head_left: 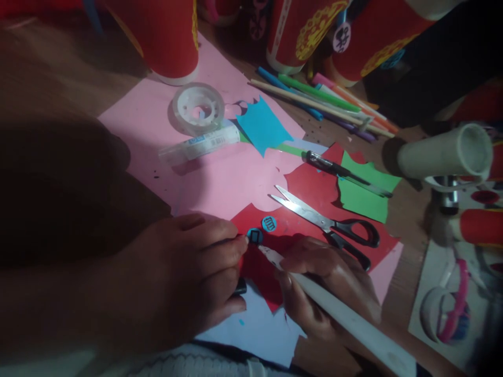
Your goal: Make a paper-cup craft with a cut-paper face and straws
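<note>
My right hand (330, 283) is closed around a white marker (346, 314), whose tip meets a small blue paper circle (255, 236) bearing a black square outline. At the circle's left edge press the fingertips of my left hand (196, 272). Its fingers are curled, and a short black piece, seemingly a marker cap (240, 286), pokes out between them and the thumb. Another blue circle (269, 224), with black strokes on it, lies just above on the red paper (267, 272). Black-handled scissors (314, 212) rest beyond my right hand, blades slightly apart.
Pink paper (236, 178) holds a tape roll (198, 109), a clear tube (200, 146) and a blue scrap (263, 125). A black pen (346, 173) crosses green paper (365, 201). Red cups (168, 42) and several coloured pens (322, 94) stand or lie behind; a pale cylinder (440, 154) is right.
</note>
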Demonstrator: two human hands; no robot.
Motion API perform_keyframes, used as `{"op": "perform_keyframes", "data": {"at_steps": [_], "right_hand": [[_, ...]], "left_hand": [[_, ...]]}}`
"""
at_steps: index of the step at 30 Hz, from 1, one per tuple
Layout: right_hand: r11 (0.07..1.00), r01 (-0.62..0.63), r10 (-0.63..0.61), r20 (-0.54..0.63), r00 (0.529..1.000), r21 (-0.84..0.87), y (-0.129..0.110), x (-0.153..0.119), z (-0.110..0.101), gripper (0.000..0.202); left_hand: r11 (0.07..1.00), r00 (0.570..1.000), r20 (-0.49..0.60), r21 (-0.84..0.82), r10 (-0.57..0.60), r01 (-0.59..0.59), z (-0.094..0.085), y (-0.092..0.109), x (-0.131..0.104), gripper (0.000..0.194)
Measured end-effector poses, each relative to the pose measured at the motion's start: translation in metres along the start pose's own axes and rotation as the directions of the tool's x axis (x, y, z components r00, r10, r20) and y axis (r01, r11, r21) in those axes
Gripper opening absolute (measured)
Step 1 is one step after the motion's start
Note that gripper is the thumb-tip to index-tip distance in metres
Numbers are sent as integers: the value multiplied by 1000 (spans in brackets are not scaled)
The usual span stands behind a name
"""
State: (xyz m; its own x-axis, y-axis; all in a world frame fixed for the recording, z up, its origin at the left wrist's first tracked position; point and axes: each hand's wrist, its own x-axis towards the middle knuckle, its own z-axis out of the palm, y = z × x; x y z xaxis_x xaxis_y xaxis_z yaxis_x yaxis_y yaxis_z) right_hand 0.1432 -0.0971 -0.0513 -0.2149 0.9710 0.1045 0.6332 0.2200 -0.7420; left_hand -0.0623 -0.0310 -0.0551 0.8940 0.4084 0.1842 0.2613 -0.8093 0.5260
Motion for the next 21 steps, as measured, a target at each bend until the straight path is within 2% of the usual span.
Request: {"op": "perform_keyframes", "data": {"at_steps": [11,14,17,19,21], "right_hand": [[1000,-20,20,-19,1000,-10,1,-1,-1,25],[994,-26,36,-87,996,104,2,-3,-2,23],[964,-113,152,-152,977,242,6,-7,-3,19],[921,-168,233,-152,961,352,8,-7,-3,18],[882,-156,248,-157,956,445,9,-6,-1,19]], "left_hand": [[1000,1000,17,-19,-4,4,-2,-1,1,31],[1000,1000,30,0,-1,1,-1,-2,0,30],[1000,1000,17,16,-7,7,-2,-1,0,31],[1000,1000,19,18,-9,8,-4,0,1,30],[1000,1000,16,25,6,-7,-7,0,3,31]]}}
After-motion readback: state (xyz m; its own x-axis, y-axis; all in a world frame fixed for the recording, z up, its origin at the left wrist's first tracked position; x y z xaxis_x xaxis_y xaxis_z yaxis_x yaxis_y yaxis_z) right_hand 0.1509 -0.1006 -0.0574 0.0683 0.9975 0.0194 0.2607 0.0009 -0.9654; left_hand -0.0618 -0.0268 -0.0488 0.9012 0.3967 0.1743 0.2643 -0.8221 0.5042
